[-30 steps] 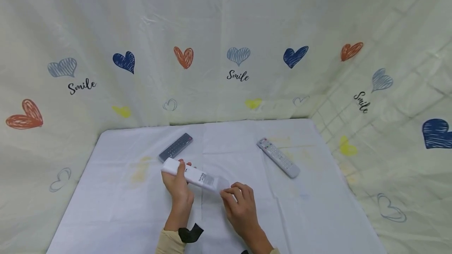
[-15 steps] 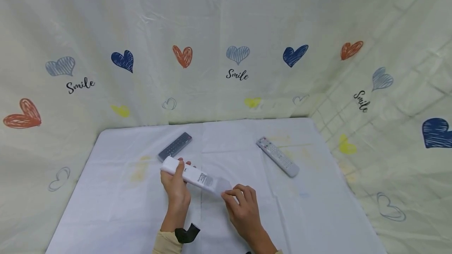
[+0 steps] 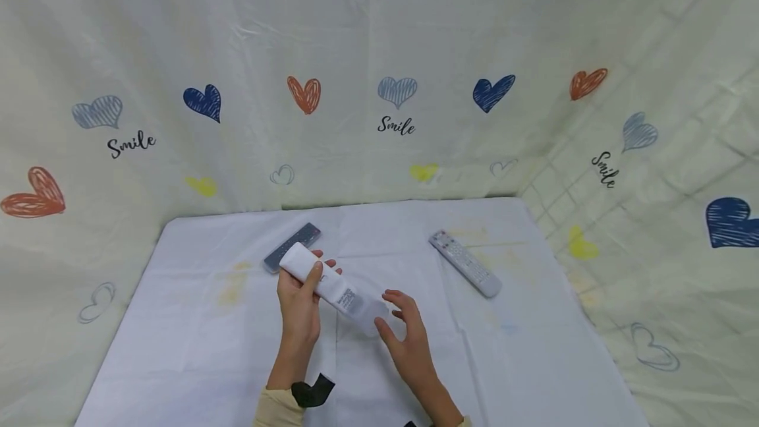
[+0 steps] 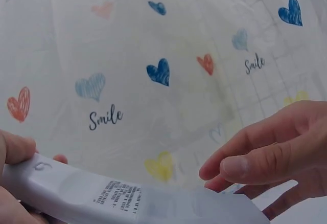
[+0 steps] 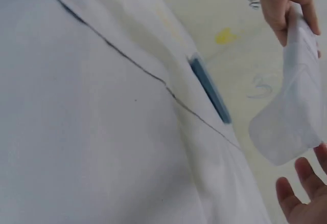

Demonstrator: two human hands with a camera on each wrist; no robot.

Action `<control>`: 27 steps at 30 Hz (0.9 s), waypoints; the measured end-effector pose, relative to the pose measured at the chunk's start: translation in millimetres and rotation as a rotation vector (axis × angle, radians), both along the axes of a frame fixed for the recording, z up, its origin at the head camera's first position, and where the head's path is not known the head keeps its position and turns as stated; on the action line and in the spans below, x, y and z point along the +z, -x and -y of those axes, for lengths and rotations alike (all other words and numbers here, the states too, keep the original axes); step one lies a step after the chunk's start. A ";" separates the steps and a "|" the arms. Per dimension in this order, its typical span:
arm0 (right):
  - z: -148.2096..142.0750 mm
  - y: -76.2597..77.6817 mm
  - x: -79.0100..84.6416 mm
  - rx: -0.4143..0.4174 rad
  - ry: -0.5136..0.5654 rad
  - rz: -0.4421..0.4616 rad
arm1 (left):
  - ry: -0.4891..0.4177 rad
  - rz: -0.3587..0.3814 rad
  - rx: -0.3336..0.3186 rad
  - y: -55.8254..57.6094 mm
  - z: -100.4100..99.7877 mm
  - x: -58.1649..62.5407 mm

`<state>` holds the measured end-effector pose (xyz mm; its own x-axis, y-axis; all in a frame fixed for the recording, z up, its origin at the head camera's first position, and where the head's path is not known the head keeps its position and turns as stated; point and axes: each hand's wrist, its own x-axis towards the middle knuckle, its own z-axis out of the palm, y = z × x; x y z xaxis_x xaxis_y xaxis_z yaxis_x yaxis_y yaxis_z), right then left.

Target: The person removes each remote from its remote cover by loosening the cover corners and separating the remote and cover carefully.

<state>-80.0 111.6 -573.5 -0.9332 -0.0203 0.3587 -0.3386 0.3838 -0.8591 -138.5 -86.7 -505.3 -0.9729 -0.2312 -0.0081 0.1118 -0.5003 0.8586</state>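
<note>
My left hand (image 3: 299,308) grips a white remote control (image 3: 304,263) near its upper end, thumb across the back. A printed label shows on that back, toward the lower half. A thin translucent plastic sleeve (image 3: 373,318) extends past the remote's lower end; in the right wrist view its loose end (image 5: 271,137) flares out to one side. My right hand (image 3: 409,348) is beside that end, thumb and fingers spread apart and holding nothing. In the left wrist view, the right-hand fingers (image 4: 265,155) hover just above the sleeved end (image 4: 230,206).
A dark grey remote (image 3: 293,246) lies on the white-covered table (image 3: 196,335), partly behind the held one. Farther right lies a light grey remote (image 3: 465,262). A curtain (image 3: 356,31) printed with hearts hangs behind the table and along its sides.
My right hand has let go of the sleeve's end and spread its fingers. My left hand has raised the remote's upper end slightly, tilting it more steeply. The table remotes stay put.
</note>
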 end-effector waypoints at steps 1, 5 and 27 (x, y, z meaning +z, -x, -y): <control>-0.5 1.3 1.6 0.016 0.060 0.088 | 0.004 -0.003 -0.024 -0.2 0.6 -0.4; -2.6 6.3 8.8 0.058 0.263 0.377 | 0.029 -0.006 -0.105 -0.4 2.6 -1.3; -9.6 8.0 15.4 0.169 0.340 0.574 | 0.006 0.042 -0.164 0.2 20.9 1.0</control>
<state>-88.0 121.2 -558.1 -0.9714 -0.1559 -0.1793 0.1746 0.0435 -0.9837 -138.7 -107.6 -504.3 -0.9964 -0.0691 -0.0491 -0.0076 -0.5040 0.8637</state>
